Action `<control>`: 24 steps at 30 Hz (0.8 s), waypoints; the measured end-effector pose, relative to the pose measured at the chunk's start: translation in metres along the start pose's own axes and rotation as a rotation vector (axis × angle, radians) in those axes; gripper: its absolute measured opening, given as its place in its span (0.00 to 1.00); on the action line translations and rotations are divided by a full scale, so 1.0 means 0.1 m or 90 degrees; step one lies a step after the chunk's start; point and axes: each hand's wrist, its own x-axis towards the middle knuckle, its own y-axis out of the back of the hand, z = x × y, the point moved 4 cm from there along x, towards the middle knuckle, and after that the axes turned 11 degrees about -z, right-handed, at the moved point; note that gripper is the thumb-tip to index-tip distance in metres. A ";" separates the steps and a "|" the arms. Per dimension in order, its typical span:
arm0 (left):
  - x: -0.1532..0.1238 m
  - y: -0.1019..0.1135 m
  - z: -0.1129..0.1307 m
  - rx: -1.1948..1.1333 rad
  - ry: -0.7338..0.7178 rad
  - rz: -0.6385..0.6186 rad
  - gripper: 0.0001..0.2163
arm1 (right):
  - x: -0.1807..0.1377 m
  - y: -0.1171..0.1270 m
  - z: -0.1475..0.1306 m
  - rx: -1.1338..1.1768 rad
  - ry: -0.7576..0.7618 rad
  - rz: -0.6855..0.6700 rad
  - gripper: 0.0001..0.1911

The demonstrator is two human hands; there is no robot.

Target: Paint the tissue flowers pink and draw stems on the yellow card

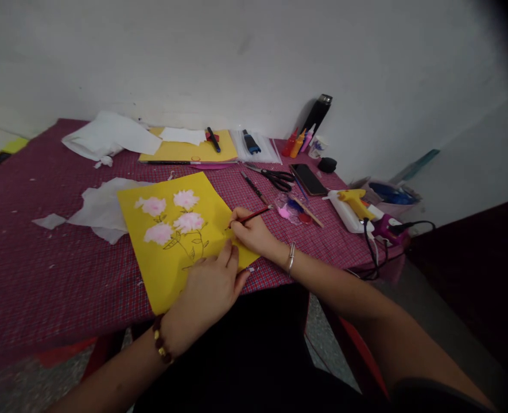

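A yellow sheet of paper (150,275) lies tilted on the checked tablecloth, with fluffy pink-white flowers (189,221) and dark drawn stems and leaves (196,246) on it. My left hand (213,281) rests flat over the sheet's lower part, fingers stretched out, covering some of the stems. In my right hand (251,232) is a slim dark red paintbrush (256,214), pinched between the fingers. Its tip points down at the paper's right side; whether it touches cannot be made out. Right of that hand, dabs of pink, blue and red paint (284,212) lie on clear plastic.
Scissors (275,176), a dark pencil (254,186), a wooden stick (307,212) and a phone (309,179) lie beyond my right hand. Paint bottles (297,144) stand by the wall. Glue guns (352,206) with cords are far right. White tissue (103,203) lies left.
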 end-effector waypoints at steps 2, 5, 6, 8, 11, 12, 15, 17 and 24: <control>0.00 0.00 0.00 0.003 -0.001 0.003 0.25 | 0.00 -0.01 0.01 -0.006 -0.001 -0.008 0.03; 0.00 0.00 0.00 0.004 0.003 -0.002 0.25 | -0.01 -0.01 0.02 -0.011 -0.003 -0.018 0.03; 0.01 0.00 0.00 0.003 0.005 -0.004 0.25 | -0.01 -0.01 0.03 -0.012 -0.003 -0.018 0.03; 0.01 0.00 0.00 0.002 0.006 -0.002 0.25 | -0.01 -0.01 0.04 -0.014 -0.001 -0.013 0.03; 0.01 0.00 0.00 -0.005 -0.001 -0.004 0.24 | 0.00 0.00 0.05 -0.015 -0.001 0.001 0.03; 0.01 -0.01 0.00 -0.007 -0.001 -0.005 0.24 | 0.00 0.00 0.05 -0.016 -0.001 0.004 0.03; 0.01 -0.02 0.00 -0.008 0.002 -0.007 0.25 | 0.00 0.00 0.05 -0.016 -0.004 0.003 0.04; 0.00 -0.02 0.00 -0.008 0.001 -0.002 0.25 | 0.00 0.00 0.05 -0.016 -0.007 -0.001 0.04; -0.01 -0.01 0.01 -0.002 -0.003 0.000 0.24 | -0.01 0.00 0.04 -0.007 -0.008 -0.007 0.03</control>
